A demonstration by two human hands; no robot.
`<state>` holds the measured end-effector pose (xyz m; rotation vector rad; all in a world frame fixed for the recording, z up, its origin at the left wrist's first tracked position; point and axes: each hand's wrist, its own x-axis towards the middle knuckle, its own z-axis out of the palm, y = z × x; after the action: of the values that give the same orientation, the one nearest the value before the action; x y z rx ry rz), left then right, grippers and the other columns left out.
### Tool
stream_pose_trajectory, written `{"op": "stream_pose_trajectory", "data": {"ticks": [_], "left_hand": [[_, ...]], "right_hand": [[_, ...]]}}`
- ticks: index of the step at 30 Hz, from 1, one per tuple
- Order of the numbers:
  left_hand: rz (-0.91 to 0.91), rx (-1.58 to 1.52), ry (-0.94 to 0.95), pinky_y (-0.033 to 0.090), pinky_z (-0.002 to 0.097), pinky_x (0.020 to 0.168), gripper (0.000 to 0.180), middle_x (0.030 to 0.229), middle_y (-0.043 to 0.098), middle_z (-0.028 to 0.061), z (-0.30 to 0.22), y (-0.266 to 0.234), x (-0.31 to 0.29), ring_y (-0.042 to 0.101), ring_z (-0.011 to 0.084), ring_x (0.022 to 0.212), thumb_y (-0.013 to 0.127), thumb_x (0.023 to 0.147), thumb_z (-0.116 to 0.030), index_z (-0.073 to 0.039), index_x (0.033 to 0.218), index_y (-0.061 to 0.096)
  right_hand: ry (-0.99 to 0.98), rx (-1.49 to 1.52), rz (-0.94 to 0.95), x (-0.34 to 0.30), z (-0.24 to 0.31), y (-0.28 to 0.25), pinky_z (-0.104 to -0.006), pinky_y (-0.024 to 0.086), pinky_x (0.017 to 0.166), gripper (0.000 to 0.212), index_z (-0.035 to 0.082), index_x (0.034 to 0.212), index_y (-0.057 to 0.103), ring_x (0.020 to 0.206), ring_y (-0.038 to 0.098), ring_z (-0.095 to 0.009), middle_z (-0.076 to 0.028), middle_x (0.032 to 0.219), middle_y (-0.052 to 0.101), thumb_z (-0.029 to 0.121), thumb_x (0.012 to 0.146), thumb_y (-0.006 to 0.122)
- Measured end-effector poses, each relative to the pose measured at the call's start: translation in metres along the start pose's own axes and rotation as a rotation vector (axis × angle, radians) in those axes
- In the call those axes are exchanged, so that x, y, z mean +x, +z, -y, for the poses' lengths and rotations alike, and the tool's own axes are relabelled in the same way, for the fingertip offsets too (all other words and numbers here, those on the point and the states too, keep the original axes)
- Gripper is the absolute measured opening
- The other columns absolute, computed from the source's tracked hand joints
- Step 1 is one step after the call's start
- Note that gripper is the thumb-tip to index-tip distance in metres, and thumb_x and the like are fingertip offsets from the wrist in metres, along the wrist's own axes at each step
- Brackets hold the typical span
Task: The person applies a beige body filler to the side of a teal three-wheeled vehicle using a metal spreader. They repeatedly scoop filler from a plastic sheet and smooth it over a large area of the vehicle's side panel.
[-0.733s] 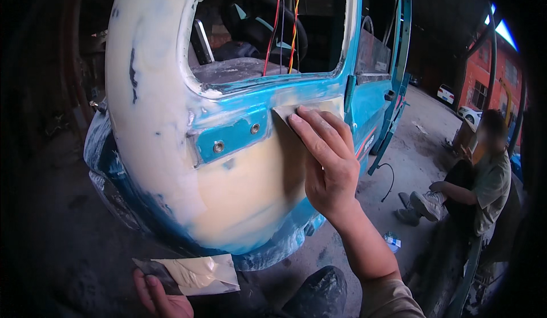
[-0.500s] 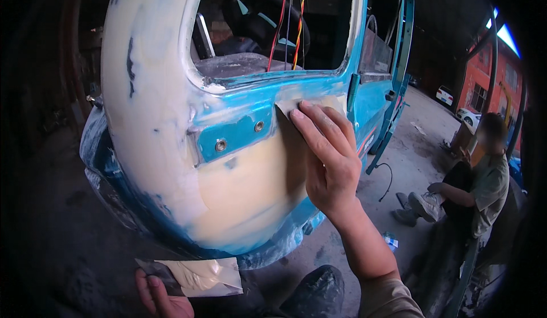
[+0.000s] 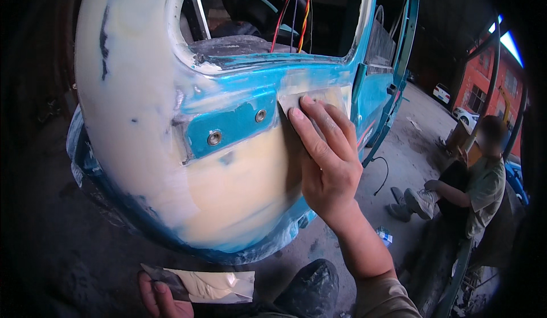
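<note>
In front of me is a vehicle's curved body panel (image 3: 222, 204), blue with broad patches of cream filler. My right hand (image 3: 327, 153) has its fingers closed on a thin, flat, beige-grey filler spreader (image 3: 289, 104), laid against the panel below the window opening. A pale smear shows just above the spreader's top edge. Left of it sits a raised blue plate (image 3: 236, 129) with two bolt holes. Low at the left, my left hand (image 3: 162, 298) grips the end of a flat mixing board (image 3: 242, 292) carrying a mound of cream filler (image 3: 208, 284).
Red, yellow and dark wires (image 3: 305, 16) hang in the glassless window opening. At the right, a person (image 3: 484, 175) sits beside a low ledge. A thin cable (image 3: 387, 175) and a small packet (image 3: 384, 236) lie on the floor. My knee (image 3: 310, 289) is below the panel.
My right hand has slid the spreader slightly down the panel, and a cream smear now shows above it. My view has shifted, so the vehicle appears farther left and higher.
</note>
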<state>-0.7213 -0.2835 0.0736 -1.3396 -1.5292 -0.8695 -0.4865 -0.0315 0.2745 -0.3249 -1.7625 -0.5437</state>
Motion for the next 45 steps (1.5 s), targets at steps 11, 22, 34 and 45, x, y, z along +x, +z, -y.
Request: {"op": "stream_pose_trajectory", "data": {"ticks": [11, 22, 34, 45], "left_hand": [[-0.018, -0.169, -0.080, 0.060, 0.0400, 0.093, 0.030, 0.129, 0.058, 0.0301, -0.003, 0.003, 0.000, 0.067, 0.0334, 0.109, 0.065, 0.096, 0.008, 0.009, 0.125, 0.057], [-0.327, -0.098, 0.188, 0.060, 0.0386, 0.091, 0.034, 0.126, 0.060, 0.0285, -0.023, 0.005, 0.059, 0.067, 0.0344, 0.109, 0.070, 0.093, 0.006, 0.007, 0.124, 0.058], [-0.316, -0.139, 0.170, 0.061, 0.0425, 0.085, 0.041, 0.121, 0.064, 0.0307, -0.023, 0.003, 0.059, 0.070, 0.0387, 0.097, 0.076, 0.088, 0.006, 0.007, 0.125, 0.060], [-0.091, -0.586, -0.184, 0.061, 0.0438, 0.088, 0.041, 0.130, 0.059, 0.0325, -0.015, 0.009, -0.001, 0.069, 0.0380, 0.103, 0.073, 0.089, 0.010, 0.010, 0.127, 0.058]], "right_hand": [[-0.011, -0.029, -0.001, -0.012, 0.003, 0.001, -0.0431, 0.049, 0.100, 0.054, 0.011, 0.130, 0.071, 0.118, 0.061, -0.037, -0.014, 0.133, 0.067, -0.004, 0.079, 0.070], [-0.008, -0.023, -0.010, -0.024, 0.008, 0.001, -0.0430, 0.050, 0.097, 0.051, 0.011, 0.127, 0.072, 0.113, 0.063, -0.036, -0.014, 0.128, 0.069, -0.002, 0.077, 0.071], [0.010, 0.077, 0.091, -0.018, 0.014, -0.038, -0.0467, 0.048, 0.100, 0.041, 0.006, 0.120, 0.074, 0.114, 0.064, -0.037, -0.016, 0.122, 0.071, -0.005, 0.086, 0.056], [-0.050, 0.007, -0.077, 0.015, -0.016, -0.007, -0.0453, 0.046, 0.103, 0.050, 0.007, 0.130, 0.070, 0.120, 0.061, -0.036, -0.015, 0.131, 0.068, -0.004, 0.082, 0.065]]}}
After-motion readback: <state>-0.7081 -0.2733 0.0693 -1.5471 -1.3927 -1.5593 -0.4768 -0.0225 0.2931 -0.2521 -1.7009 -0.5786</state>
